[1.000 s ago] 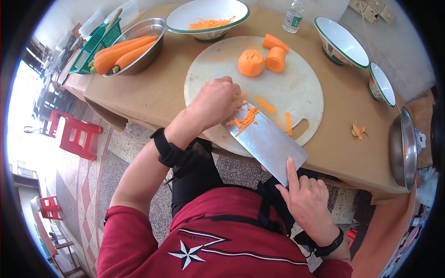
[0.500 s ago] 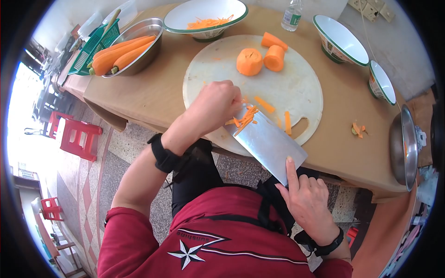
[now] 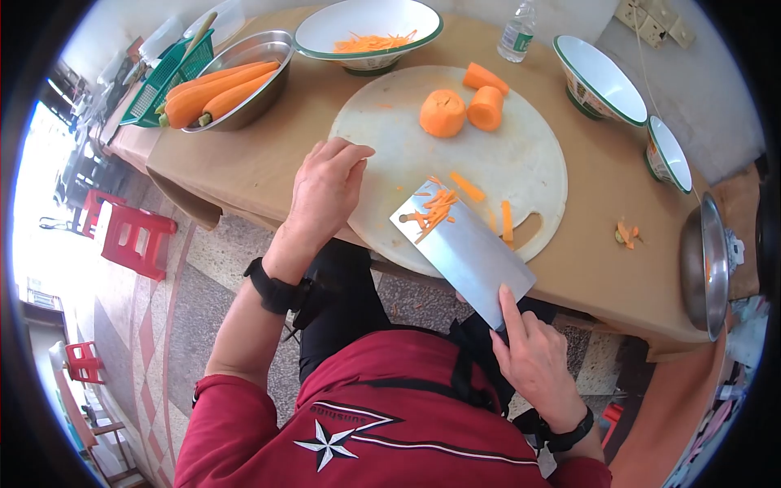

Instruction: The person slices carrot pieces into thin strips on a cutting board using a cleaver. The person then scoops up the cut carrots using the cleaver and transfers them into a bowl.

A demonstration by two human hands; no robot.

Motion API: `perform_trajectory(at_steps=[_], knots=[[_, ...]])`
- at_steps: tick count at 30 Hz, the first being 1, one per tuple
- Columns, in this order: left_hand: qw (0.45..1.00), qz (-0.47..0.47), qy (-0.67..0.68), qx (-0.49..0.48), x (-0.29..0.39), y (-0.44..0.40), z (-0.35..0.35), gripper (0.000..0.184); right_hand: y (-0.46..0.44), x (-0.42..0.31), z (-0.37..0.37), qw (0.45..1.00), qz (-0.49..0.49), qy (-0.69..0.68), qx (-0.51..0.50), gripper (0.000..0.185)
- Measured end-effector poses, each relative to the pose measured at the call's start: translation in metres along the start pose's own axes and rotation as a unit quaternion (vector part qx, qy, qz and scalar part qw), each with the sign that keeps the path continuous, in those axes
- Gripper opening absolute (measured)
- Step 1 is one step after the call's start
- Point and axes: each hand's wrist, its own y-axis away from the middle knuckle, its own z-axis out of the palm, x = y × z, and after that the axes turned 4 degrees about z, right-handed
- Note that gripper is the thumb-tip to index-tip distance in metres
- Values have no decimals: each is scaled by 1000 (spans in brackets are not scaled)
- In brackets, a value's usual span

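Note:
My right hand (image 3: 533, 350) is closed round the handle end of a cleaver (image 3: 480, 260), index finger stretched along the blade. The blade lies flat over the near edge of a round white cutting board (image 3: 382, 122), with carrot shreds (image 3: 438, 213) on its far end. My left hand (image 3: 325, 187) hovers beside the board's left edge, apart from the blade; its fingers are loosely bent with a gap to the thumb, nothing visible in them. Carrot strips (image 3: 468, 187) lie near the blade. Farther back on the board sit cut carrot chunks (image 3: 442, 114).
A metal bowl (image 3: 281, 77) of whole carrots and a green basket (image 3: 154, 96) stand left. Behind the board is a white bowl (image 3: 313, 32) with carrot shreds. Along the right are a water bottle (image 3: 516, 34), two more bowls (image 3: 606, 77), carrot scraps (image 3: 626, 234) and a metal basin (image 3: 706, 268).
My left hand has moved left, away from the shreds at the blade's far end, and its fingers have loosened. The cleaver and my right hand have barely moved.

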Motion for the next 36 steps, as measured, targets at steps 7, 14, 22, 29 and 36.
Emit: perform_trajectory(at_steps=[7, 14, 22, 29, 36], knots=[[991, -74, 18, 110, -17, 8, 5, 21, 0, 5, -4, 999, -18, -32, 17, 62], [981, -144, 79, 104, -25, 11, 5, 23, -38, 9, -28, 996, -41, -19, 77, 61], [988, -69, 27, 134, -25, 16, 13, 26, -117, -1, -61, 990, -74, 45, 110, 59], [991, -67, 17, 116, -24, 17, 14, 27, -183, -4, -64, 979, -109, -91, 146, 52], [991, -68, 17, 117, -24, 16, 13, 28, -241, -5, -73, 903, 59, -425, -3, 43]])
